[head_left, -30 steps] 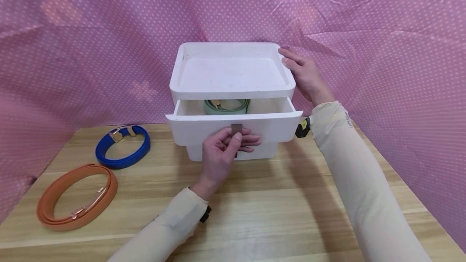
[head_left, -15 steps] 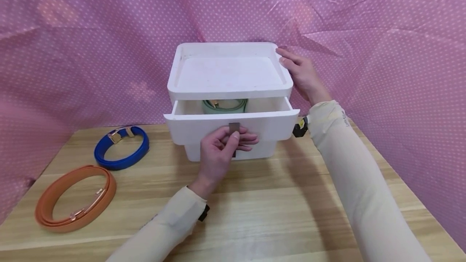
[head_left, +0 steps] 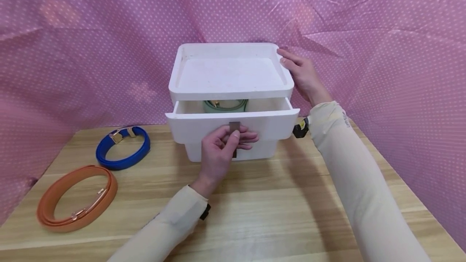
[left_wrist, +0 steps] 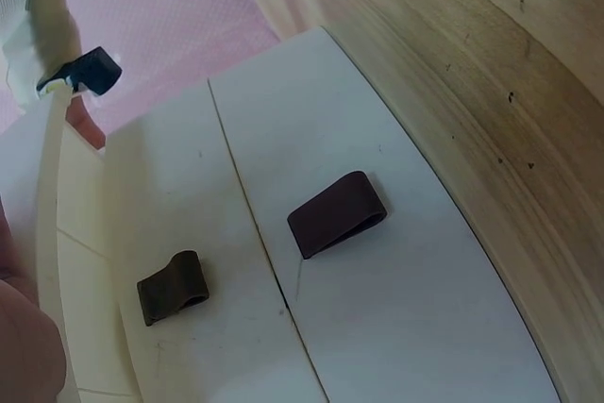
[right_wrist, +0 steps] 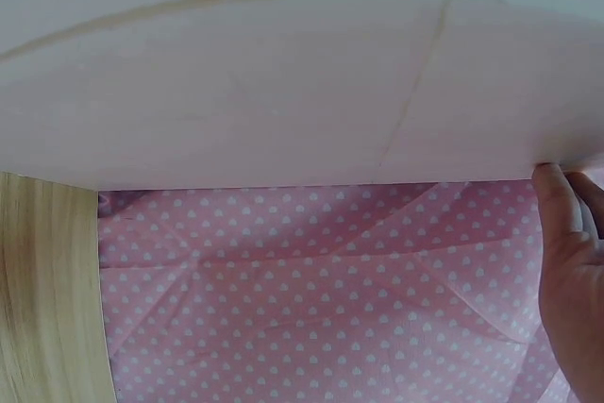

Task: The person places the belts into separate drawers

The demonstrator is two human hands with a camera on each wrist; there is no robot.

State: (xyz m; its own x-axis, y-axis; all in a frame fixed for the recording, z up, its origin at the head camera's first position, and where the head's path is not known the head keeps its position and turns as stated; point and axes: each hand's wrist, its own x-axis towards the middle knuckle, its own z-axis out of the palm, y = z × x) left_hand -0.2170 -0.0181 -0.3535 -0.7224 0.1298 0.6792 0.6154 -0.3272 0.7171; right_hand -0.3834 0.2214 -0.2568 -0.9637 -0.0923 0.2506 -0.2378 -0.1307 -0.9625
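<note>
A white drawer box [head_left: 233,94] stands at the back of the table, its top drawer [head_left: 196,126] pulled partly out. Inside that drawer lies a coiled green belt [head_left: 225,107], partly hidden under the box top. My left hand [head_left: 215,155] pinches the brown tab [head_left: 234,126] on the drawer front between thumb and fingers. My right hand [head_left: 305,77] rests on the right side of the box near its back corner, fingers extended; the right wrist view shows this hand [right_wrist: 573,276] against the white wall. Two more brown tabs [left_wrist: 337,214] show on lower fronts in the left wrist view.
On the table's left lie a coiled blue belt [head_left: 123,161] with a gold buckle and, nearer, a coiled orange belt [head_left: 54,197]. Pink dotted cloth [head_left: 145,19] hangs behind and at both sides of the wooden table [head_left: 276,213].
</note>
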